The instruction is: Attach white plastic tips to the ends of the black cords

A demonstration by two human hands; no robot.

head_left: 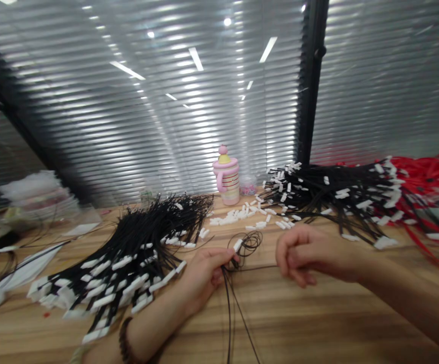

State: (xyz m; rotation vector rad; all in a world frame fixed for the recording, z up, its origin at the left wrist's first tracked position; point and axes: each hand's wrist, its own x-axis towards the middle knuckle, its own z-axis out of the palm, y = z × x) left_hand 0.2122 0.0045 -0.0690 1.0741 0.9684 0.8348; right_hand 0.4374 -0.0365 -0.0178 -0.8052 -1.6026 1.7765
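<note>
"How far along is the black cord [229,308]?"

"Partly looped. Nearest us, two strands trail over the worktop [287,328] toward six o'clock; they lie outside the loops [247,245]."

"And each grip?"

"The left hand [200,278] is closed, thumb and fingers pinching the cord, a white piece [238,245] at its fingertips. The loops sit just beyond, at one o'clock. A straight length runs to the right hand [310,253] at three o'clock, its fingers curled; with the blur, I can't tell whether they grasp it."

"How does the cord look?"

"Thin, dark, loosely tangled."

"Farther off?"

"A black bundle [143,227] at ten o'clock, white tips on its near ends, far ends mostly bare. Loose white pieces [229,218] lie at one o'clock, a pink cup [231,184] behind."
</note>
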